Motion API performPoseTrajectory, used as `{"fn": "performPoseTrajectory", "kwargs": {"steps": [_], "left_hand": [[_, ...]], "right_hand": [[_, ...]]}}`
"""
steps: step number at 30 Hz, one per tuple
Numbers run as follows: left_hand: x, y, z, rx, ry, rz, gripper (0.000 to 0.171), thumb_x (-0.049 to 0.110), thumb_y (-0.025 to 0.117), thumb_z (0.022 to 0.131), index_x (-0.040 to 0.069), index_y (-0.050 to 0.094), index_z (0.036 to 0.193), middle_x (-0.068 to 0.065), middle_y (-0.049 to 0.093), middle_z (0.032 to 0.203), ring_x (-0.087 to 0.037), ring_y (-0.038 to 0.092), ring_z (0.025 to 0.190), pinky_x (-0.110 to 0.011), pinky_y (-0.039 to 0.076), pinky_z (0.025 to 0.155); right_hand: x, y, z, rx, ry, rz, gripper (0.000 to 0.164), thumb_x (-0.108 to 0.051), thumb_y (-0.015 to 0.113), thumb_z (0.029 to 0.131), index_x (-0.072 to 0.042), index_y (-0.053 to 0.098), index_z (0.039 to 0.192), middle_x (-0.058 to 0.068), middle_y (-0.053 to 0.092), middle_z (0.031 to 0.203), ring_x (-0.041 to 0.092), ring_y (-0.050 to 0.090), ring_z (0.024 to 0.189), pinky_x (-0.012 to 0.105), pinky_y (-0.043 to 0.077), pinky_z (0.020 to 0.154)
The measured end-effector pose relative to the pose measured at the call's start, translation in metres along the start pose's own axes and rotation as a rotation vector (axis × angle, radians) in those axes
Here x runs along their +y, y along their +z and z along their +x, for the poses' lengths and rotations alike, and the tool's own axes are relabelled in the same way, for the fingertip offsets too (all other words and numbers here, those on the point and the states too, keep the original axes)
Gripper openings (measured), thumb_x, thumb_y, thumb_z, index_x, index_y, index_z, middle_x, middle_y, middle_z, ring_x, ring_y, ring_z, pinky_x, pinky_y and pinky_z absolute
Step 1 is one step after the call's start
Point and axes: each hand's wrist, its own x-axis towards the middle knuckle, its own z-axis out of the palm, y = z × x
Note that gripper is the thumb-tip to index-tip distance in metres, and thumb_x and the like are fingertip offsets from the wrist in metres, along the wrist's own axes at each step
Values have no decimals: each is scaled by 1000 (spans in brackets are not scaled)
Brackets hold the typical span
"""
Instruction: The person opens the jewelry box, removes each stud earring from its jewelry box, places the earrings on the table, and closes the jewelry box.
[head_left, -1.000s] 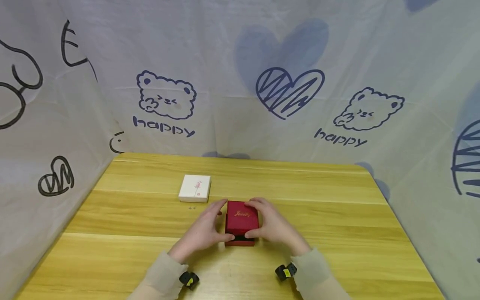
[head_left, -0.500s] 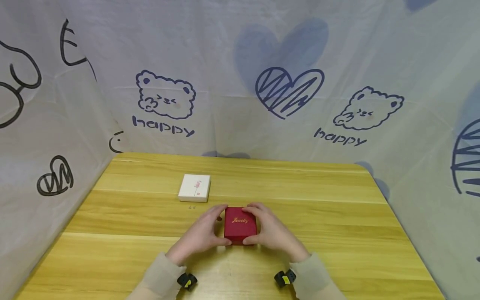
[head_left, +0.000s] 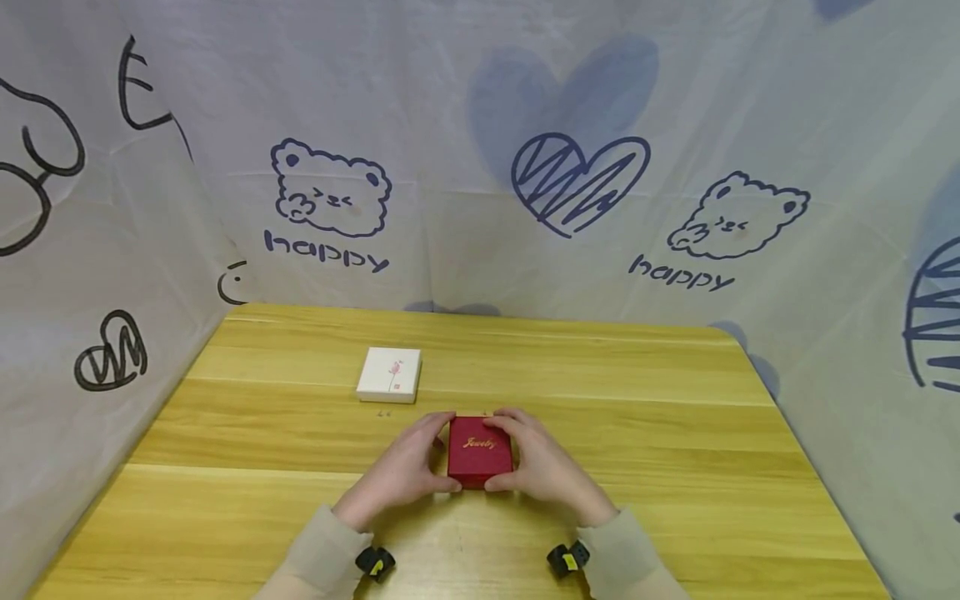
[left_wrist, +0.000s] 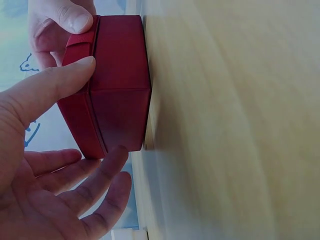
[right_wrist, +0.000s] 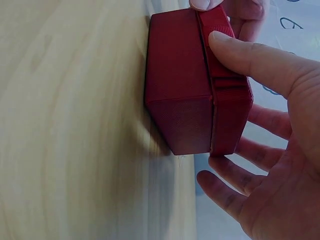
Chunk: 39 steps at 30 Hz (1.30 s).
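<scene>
A red jewelry box (head_left: pixel 480 457) with gold "Jewelry" lettering sits on the table, its lid fitted on top. My left hand (head_left: pixel 408 457) holds the box's left side, thumb at the front edge of the lid and fingertips at the back corner. From the right, my right hand (head_left: pixel 536 458) holds the lid the same way, thumb in front and fingers behind. In the left wrist view the thumb presses the lid (left_wrist: pixel 82 107) beside a ribbed ribbon band. The right wrist view shows a ribbon bow (right_wrist: pixel 225 60) on the lid's front, partly under the right thumb.
A white square box (head_left: pixel 389 375) with a pink flower print lies behind and to the left. Tiny objects (head_left: pixel 384 414), too small to identify, lie in front of it. The wooden table (head_left: pixel 675 433) ends at a printed cloth backdrop (head_left: pixel 450 167).
The lid, earlier tilted and set back with a dark gap showing at the front, has come down and forward onto the base. Both hands have moved slightly toward me with it.
</scene>
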Motion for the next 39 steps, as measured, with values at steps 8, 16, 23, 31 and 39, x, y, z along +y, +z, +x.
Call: {"fn": "performPoseTrajectory", "kwargs": {"steps": [8, 16, 23, 31, 39], "left_hand": [[1, 1, -1, 1, -6, 17, 93, 19, 91, 68, -6, 42, 142, -18, 49, 140, -35, 50, 124, -50, 39, 104], [-1, 4, -3, 0, -2, 39, 93, 20, 91, 66, -6, 43, 142, -17, 50, 139, -35, 50, 124, -50, 39, 104], [0, 3, -2, -21, -10, 55, 92, 20, 91, 67, -7, 44, 141, -18, 50, 139, -36, 50, 124, -50, 39, 103], [3, -1, -2, -78, -27, 50, 92, 23, 89, 70, -8, 42, 142, -21, 47, 141, -40, 47, 127, -54, 37, 104], [3, -4, -2, -120, -44, 45, 90, 22, 87, 72, -8, 41, 143, -24, 42, 145, -42, 42, 131, -56, 34, 106]], "right_hand": [[0, 1, 0, -2, 5, 2, 78, -23, 88, 73, -9, 51, 140, 15, 42, 144, 33, 42, 129, 53, 38, 102], [-1, 4, -2, -23, 25, -6, 78, -24, 88, 74, -10, 51, 141, 14, 41, 145, 34, 41, 130, 54, 39, 101], [1, 5, -3, -24, 23, -15, 78, -24, 88, 74, -9, 51, 141, 15, 40, 147, 35, 38, 132, 54, 37, 102], [5, 2, -5, -54, 12, 6, 77, -26, 86, 76, -8, 50, 142, 17, 36, 150, 38, 35, 136, 56, 34, 105], [8, -2, -7, -87, 3, 32, 73, -25, 83, 79, -8, 51, 142, 17, 36, 151, 37, 36, 136, 56, 33, 106]]}}
